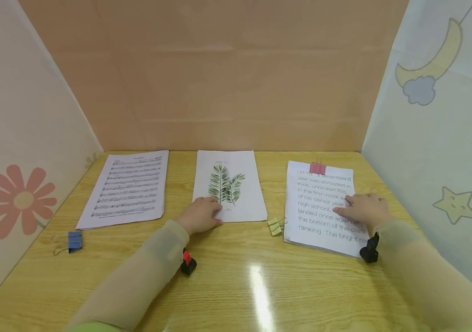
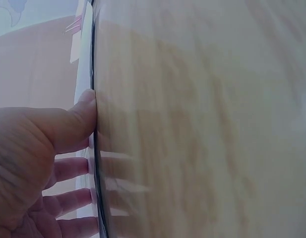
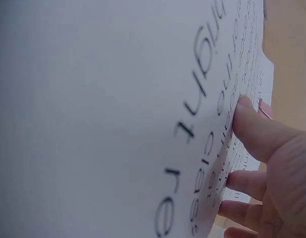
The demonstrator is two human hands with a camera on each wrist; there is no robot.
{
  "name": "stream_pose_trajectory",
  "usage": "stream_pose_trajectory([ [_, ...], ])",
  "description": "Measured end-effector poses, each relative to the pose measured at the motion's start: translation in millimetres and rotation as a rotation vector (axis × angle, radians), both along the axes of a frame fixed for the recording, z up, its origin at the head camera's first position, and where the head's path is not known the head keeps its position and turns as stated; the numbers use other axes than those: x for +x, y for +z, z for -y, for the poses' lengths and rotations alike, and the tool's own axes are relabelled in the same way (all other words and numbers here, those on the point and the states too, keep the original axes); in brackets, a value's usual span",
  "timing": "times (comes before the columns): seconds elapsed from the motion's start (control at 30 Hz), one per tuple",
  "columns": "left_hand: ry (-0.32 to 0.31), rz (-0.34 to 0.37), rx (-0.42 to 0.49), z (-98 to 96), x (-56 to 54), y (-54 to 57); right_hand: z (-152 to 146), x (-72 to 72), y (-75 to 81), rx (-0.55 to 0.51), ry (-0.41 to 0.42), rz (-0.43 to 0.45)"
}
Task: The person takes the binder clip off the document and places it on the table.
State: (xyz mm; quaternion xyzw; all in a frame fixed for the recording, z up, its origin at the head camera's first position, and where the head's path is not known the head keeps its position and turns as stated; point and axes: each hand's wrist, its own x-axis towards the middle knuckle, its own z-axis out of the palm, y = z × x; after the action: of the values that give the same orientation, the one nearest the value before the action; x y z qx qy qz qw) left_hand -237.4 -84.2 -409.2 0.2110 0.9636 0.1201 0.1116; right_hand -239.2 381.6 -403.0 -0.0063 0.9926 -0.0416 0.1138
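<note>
My left hand (image 1: 200, 215) rests at the lower left corner of the paper with a green leaf print (image 1: 242, 203). In the left wrist view its thumb (image 2: 84, 111) and spread fingers touch down at the paper's edge. On the right, my right hand (image 1: 364, 210) lies on the right side of a stack of sheets with large printed text (image 1: 316, 219). The right wrist view shows its fingertips (image 3: 243, 103) on the top sheet. A pink binder clip (image 1: 317, 168) sits at that stack's top edge. Beside the stack's left edge is a yellow binder clip (image 1: 275, 226).
Sheet music (image 1: 130, 191) lies at the left of the wooden table (image 1: 219, 286), with a blue binder clip (image 1: 75, 241) below it. Patterned walls stand left and right, and a brown panel (image 1: 219, 78) closes off the back. Each wrist wears a strapped device.
</note>
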Motion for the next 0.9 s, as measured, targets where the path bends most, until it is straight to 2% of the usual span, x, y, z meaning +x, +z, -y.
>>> stream_pose_trajectory([
  [0.37,0.012,0.011,-0.001,-0.3,-0.3,-1.8,30.4,14.6,2.6,0.013,0.06,-0.025],
  [0.67,-0.019,-0.009,0.0,1.1,-0.6,-2.0,48.2,31.6,6.1,0.03,0.096,-0.031],
  [0.8,-0.071,-0.005,-0.014,1.5,-6.4,0.4,54.4,37.2,4.0,0.039,0.099,-0.029],
  [0.9,-0.097,0.031,-0.064,-3.4,-17.4,8.6,55.3,39.1,6.5,0.051,0.101,-0.021],
])
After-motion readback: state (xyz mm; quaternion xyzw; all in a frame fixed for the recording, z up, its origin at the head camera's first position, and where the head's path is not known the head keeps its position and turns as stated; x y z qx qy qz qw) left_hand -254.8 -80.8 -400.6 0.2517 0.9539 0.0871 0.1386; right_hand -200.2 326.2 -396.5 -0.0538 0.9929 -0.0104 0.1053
